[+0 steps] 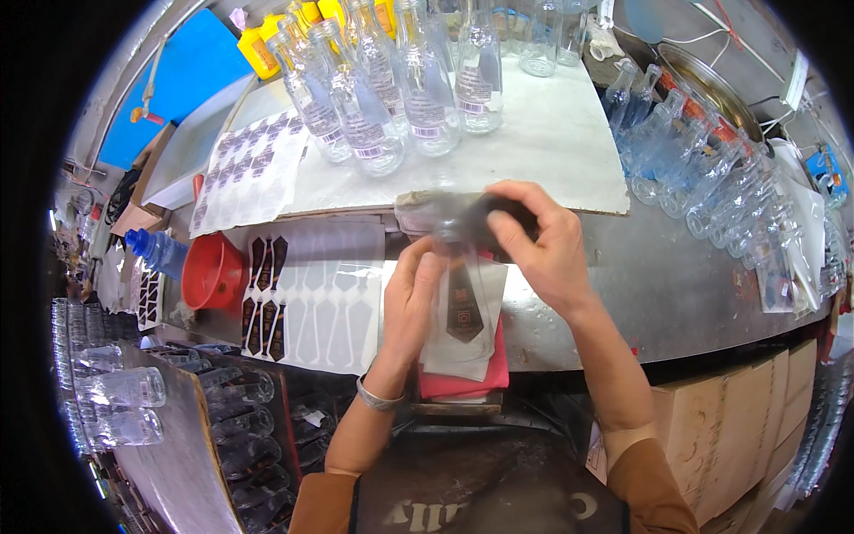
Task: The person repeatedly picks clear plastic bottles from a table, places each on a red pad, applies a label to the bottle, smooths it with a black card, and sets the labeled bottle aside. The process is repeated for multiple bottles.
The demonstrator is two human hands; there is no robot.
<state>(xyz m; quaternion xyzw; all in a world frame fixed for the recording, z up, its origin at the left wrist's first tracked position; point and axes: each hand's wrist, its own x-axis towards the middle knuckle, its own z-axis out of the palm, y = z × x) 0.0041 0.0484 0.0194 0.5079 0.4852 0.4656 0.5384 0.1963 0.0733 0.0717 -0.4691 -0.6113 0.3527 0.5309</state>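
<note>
A clear glass bottle (442, 331) lies on a white sheet and pink cloth (487, 383) right in front of me, its neck pointing away. A dark tie-shaped label (463, 307) shows along its side. My left hand (415, 289) is closed around the bottle's left side near the shoulder. In my right hand (544, 245) is a dark object (507, 220), gripped between thumb and fingers over the bottle's neck. Motion smears that object and the neck, so its kind is unclear. Left of my left hand lies a sheet of tie-shaped labels (311, 298), partly used up.
Labelled clear bottles (369, 133) stand on the white board (551, 151) ahead. A second label sheet (253, 169) hangs over its left edge. A red bowl (213, 271) sits at left. Rows of bottles (703, 169) lie at right. Cardboard boxes (725, 427) stand below right.
</note>
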